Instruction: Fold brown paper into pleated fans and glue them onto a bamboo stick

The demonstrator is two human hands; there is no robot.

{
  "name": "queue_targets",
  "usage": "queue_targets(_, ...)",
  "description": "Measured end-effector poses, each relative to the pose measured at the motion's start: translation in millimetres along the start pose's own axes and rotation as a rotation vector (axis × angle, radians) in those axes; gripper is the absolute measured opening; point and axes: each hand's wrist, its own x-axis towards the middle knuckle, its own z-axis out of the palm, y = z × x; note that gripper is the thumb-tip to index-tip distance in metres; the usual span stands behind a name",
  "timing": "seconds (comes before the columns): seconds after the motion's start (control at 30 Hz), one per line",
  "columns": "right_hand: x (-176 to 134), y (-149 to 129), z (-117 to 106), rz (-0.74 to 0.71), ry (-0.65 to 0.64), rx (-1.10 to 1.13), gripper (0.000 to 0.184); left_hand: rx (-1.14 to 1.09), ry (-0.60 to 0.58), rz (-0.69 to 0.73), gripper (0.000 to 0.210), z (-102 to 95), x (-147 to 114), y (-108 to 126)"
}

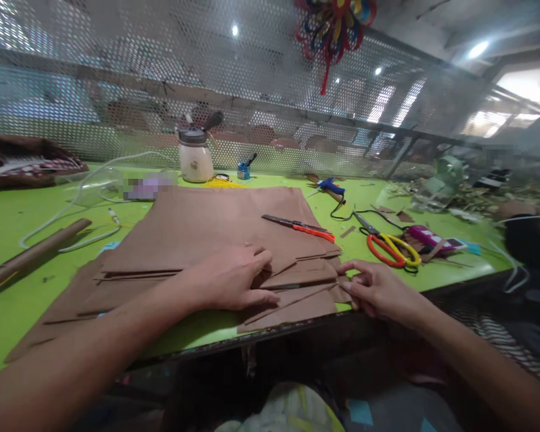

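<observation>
A layered pile of brown paper sheets covers the middle of the green table. Lying palm down on the pile, my left hand has its fingers loosely spread. At the pile's right edge, my right hand pinches the end of a brown paper piece between thumb and fingers. Orange-handled scissors rest on top of the sheets, beyond my left hand. Larger scissors with red and yellow handles lie on the table past my right hand.
A cream jar with a dark lid and a small blue pot stand at the back by a metal mesh screen. A blue glue gun and a magenta device lie right. A brown paper roll lies left.
</observation>
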Motion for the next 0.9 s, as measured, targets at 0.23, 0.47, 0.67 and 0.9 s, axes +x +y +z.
queue_targets(0.23,18,-33,-39,-0.363,0.278,-0.384,0.03,-0.241,0.215,-0.29,0.034,9.1,6,-24)
queue_targets(0.47,99,-100,-1,-0.642,0.028,-0.404,0.027,-0.797,0.507,-0.542,0.021,28.1,17,-55)
queue_targets(0.67,119,-91,33,-0.797,-0.116,-0.56,0.056,-1.088,0.616,-0.702,0.028,27.5,20,-59)
queue_targets(0.9,129,-67,42,-0.78,-0.111,-0.327,0.075,-0.788,0.313,-0.562,0.037,21.3,15,-51)
